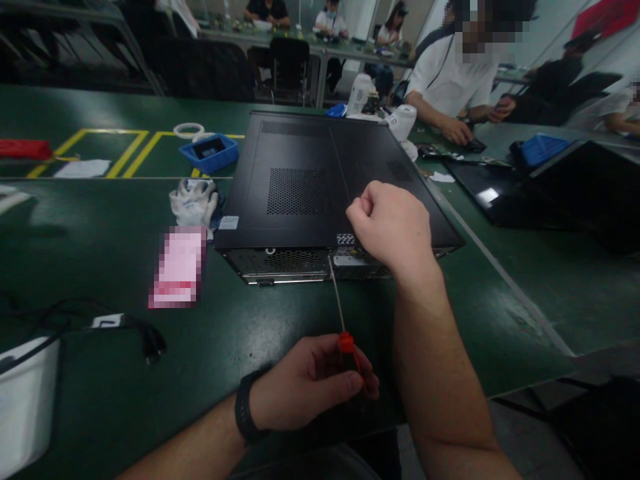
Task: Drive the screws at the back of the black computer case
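A black computer case (300,150) lies flat on the green table, its rear panel facing me. My left hand (315,377), with a dark band at the wrist, is closed round the handle of a screwdriver (337,293). The handle is red and dark, and the long thin shaft points up to the top edge of the rear panel, near its middle. My right hand (395,223) rests as a loose fist on the case top by the rear edge. Its fingers curl under, so whether anything is in them is hidden.
Left of the case lie crumpled work gloves (195,202), a pink blurred item (179,267) and a blue tray (209,153). A black cable (150,337) runs at the near left. A dark flat panel (565,187) lies at right. Across the table a person (450,80) handles small parts.
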`<state>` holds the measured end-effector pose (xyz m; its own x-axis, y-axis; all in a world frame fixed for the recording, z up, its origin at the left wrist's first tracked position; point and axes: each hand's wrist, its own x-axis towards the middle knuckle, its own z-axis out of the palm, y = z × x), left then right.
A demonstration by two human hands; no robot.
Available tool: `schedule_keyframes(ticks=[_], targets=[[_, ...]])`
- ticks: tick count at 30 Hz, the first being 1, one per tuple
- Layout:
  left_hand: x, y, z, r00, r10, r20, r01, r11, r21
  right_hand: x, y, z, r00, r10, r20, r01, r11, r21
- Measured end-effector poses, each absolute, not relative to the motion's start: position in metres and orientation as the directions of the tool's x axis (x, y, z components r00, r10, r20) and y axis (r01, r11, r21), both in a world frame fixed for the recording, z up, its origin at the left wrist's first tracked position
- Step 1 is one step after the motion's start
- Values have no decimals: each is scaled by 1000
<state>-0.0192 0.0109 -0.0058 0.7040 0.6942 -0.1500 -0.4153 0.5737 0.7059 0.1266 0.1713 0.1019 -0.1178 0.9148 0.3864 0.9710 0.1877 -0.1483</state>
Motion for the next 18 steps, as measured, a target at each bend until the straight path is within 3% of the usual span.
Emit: schedule_keyframes(ticks=[18], targets=[[-22,13,-7,711,679,-185,-420,620,663,127,172,101,-118,915,385,972,186,-145]])
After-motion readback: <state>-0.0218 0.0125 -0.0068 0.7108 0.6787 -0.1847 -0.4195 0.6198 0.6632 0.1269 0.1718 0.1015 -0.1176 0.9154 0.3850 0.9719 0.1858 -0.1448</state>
